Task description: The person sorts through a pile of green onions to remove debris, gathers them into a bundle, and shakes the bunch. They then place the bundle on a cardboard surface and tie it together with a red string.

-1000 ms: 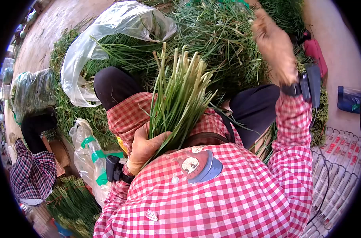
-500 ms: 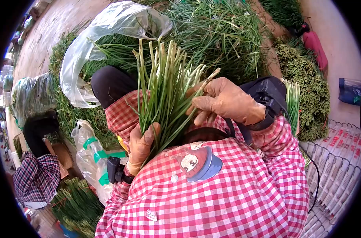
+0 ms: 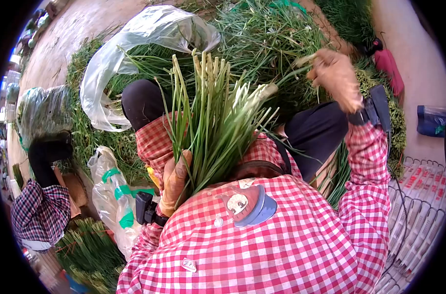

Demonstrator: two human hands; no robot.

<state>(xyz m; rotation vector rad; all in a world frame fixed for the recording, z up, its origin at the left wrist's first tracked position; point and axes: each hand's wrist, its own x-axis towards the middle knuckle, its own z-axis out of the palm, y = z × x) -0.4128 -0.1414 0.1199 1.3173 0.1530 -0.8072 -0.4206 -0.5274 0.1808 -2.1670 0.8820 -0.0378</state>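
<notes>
My left hand (image 3: 175, 182), in a tan glove, is wrapped round the lower part of a bunch of long green stalks (image 3: 208, 117). Their pale cut ends fan upward between my knees. Up at the right, my gloved right hand (image 3: 334, 76) is raised and slightly blurred, its fingers pinched on a thin green stalk (image 3: 301, 64) that trails left toward the bunch. A large heap of loose green stalks (image 3: 267, 44) lies beyond my knees.
A clear plastic bag (image 3: 98, 68) lies on the heap's left side. Another with green tape (image 3: 108, 191) is near my left arm. A person in a checked shirt (image 3: 39, 213) sits at left. Bundled greens (image 3: 88, 250) lie lower left; a wire-edged rack (image 3: 419, 196) stands right.
My right hand has moved up and right, away from the bunch, drawing a stalk with it. My left hand still holds the bunch, whose stalks have spread more to the right.
</notes>
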